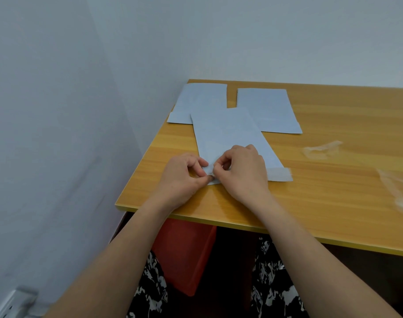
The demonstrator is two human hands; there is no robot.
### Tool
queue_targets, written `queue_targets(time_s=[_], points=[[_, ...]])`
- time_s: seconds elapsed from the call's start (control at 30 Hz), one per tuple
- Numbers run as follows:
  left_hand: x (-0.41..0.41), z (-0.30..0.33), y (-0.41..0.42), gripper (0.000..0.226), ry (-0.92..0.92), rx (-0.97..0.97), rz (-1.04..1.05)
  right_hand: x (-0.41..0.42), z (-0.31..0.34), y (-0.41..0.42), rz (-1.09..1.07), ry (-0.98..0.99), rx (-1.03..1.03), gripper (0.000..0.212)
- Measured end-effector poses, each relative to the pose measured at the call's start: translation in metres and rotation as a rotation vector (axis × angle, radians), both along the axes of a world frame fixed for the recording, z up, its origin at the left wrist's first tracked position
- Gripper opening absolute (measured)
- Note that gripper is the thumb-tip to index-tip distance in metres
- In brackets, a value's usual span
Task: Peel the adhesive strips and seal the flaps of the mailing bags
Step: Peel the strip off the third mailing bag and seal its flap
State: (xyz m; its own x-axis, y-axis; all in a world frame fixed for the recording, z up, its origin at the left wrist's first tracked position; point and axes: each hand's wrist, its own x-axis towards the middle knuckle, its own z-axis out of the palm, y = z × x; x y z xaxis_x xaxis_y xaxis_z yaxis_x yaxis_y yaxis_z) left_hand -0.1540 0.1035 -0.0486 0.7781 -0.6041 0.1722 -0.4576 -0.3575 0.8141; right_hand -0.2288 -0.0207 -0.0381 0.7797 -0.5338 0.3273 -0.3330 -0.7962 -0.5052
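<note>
Hands [213, 173] at bag flap [279, 175] corner

Pale grey walls [81, 88] meet in a corner at upper centre; a wooden table [333, 180] fills the right, a red bin [184, 253] beneath it

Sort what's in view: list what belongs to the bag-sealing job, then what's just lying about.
Job:
near mailing bag, its flap end pinched by left hand and right hand
two far mailing bags
peeled clear strips

Lying about:
red bin under the table
wall socket
</note>
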Motion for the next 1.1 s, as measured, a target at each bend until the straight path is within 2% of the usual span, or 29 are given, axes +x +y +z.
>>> queue_targets(time_s=[0.2, 0.37, 0.63, 0.83, 0.97, 1.1], points=[[0.000, -0.001, 0.000, 0.023, -0.010, 0.012, 0.005, -0.005, 0.000, -0.016, -0.002, -0.036, 0.065, 0.018], [-0.001, 0.000, -0.001, 0.025, -0.008, 0.008, 0.004, -0.018, 0.000, -0.032, 0.008, -0.029, 0.040, 0.016], [-0.002, 0.000, -0.002, 0.025, -0.042, 0.050, -0.032, -0.031, -0.006, -0.039, 0.088, -0.167, 0.246, 0.010], [-0.008, 0.008, -0.027, 0.026, -0.254, 0.260, 0.007, -0.031, -0.007, -0.041, 0.108, -0.193, 0.257, 0.008], [-0.011, 0.001, -0.037, 0.025, -0.349, 0.159, -0.050, -0.031, -0.008, -0.042, 0.111, -0.189, 0.269, 0.007], [-0.009, 0.001, -0.033, 0.020, -0.220, 0.074, -0.078, -0.031, -0.009, -0.043, 0.105, -0.199, 0.289, 0.006]])
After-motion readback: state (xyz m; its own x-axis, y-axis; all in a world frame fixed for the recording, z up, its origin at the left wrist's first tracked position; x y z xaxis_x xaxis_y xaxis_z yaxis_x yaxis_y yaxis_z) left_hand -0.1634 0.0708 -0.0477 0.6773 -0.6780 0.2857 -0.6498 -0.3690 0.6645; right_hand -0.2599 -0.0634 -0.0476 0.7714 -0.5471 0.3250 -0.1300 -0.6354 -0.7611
